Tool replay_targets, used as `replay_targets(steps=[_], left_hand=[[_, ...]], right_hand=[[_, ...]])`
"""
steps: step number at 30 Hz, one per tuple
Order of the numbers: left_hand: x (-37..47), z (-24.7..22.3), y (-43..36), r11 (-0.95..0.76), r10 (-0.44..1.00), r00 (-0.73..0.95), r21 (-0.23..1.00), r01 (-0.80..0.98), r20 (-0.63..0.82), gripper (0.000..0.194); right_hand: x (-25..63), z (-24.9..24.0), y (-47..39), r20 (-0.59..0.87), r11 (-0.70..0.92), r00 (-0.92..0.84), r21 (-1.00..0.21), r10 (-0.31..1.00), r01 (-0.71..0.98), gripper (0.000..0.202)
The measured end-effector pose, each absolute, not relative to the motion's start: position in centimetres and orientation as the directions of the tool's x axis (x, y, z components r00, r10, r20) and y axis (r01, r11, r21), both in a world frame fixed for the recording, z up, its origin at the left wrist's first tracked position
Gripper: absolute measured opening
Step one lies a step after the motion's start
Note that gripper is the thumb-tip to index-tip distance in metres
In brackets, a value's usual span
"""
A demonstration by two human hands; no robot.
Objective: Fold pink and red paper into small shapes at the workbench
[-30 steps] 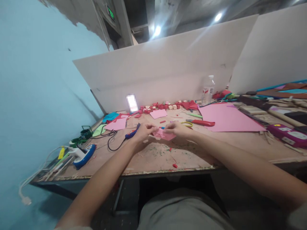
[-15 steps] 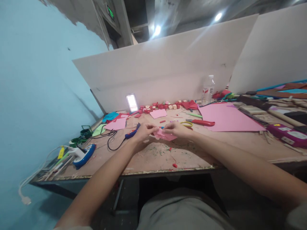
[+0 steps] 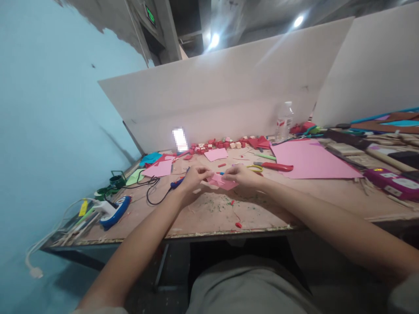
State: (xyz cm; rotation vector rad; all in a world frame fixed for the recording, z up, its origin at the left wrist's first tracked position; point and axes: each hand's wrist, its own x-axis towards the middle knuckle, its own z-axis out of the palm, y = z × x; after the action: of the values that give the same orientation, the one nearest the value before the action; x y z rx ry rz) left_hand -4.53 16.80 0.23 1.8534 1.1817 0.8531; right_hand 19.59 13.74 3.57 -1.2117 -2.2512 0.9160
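A small folded piece of pink paper point(image 3: 222, 181) is held above the table between my two hands. My left hand point(image 3: 197, 176) pinches its left edge between thumb and fingers. On the other side, my right hand point(image 3: 242, 175) pinches the upper right part. Just behind my right hand are the yellow handle of scissors point(image 3: 254, 168) and a red-handled knife point(image 3: 278, 167). A blue glue gun point(image 3: 176, 183) lies by my left hand, partly hidden by it.
A large pink sheet point(image 3: 310, 161) lies at right, near a purple box point(image 3: 391, 184). Behind are red blocks point(image 3: 212, 145), a bottle point(image 3: 283, 122) and a bright phone point(image 3: 180, 139). A power strip point(image 3: 115, 213) sits at front left, with cables beside it.
The pink paper has shifted slightly left and tilted between my fingers. My left hand has moved a little to the left and covers more of the glue gun.
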Motion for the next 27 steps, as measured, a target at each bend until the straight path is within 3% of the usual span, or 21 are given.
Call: replay_targets(steps=[16,27], left_hand=[[-6.5,1.3,17.3,-0.362,0.927,0.282,0.783,0.505,0.247,0.035],[-4.3,1.6,14.9,-0.556,0.831,0.438,0.493,0.669,0.343,0.030]], right_hand=[[20.6,4.0,14.4,0.041,0.375,-0.531,-0.754,0.846,0.539,0.030],[20.5,2.5,15.7,0.151,0.514,-0.563,-0.641,0.812,0.570,0.033]])
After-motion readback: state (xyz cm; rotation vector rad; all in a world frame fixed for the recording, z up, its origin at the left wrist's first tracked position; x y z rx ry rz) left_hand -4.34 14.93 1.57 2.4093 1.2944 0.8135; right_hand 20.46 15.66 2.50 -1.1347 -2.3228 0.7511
